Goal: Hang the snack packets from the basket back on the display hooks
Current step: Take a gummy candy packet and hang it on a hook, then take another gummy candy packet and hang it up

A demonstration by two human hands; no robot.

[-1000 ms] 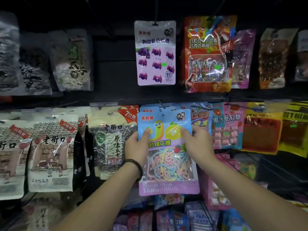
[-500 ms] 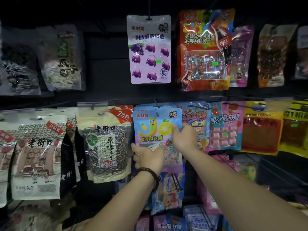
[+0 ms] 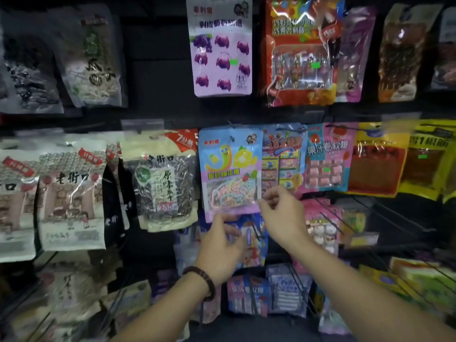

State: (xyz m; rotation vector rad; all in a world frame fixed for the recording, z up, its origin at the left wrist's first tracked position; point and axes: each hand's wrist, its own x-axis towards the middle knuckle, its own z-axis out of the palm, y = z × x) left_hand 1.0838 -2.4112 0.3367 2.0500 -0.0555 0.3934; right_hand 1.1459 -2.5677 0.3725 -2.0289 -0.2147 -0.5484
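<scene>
Both hands are raised to a shop display wall. Left hand [image 3: 219,245] sits just under a glossy blue-and-pink plastic packet of sour candy strings [image 3: 230,174], fingers loosely curled and holding nothing, thumb close to the packet's bottom edge. Right hand [image 3: 283,218] is at the packet's lower right corner, thumb and forefinger bent toward it; motion blur hides whether they pinch the corner or sit just clear of it. A dark beaded bracelet [image 3: 202,280] circles the left wrist. The packet itself hangs flat and upright in the middle row, a thin dark metal display hook [image 3: 232,138] passing through the hole near its top. Just to its left hangs a cream-and-clear bag of striped sunflower seeds [image 3: 160,183]; just to its right, a blue packet printed with small colourful sweets [image 3: 283,159]; above it, a pale lilac packet printed with purple grapes [image 3: 222,45]. More packets crowd the rows below. No basket is in view. Judging from this, the packet looks hung and the hands are at the point of letting go. The next move would call for freeing both hands without tugging the packet off its hook, then reaching for another packet from the basket.
</scene>
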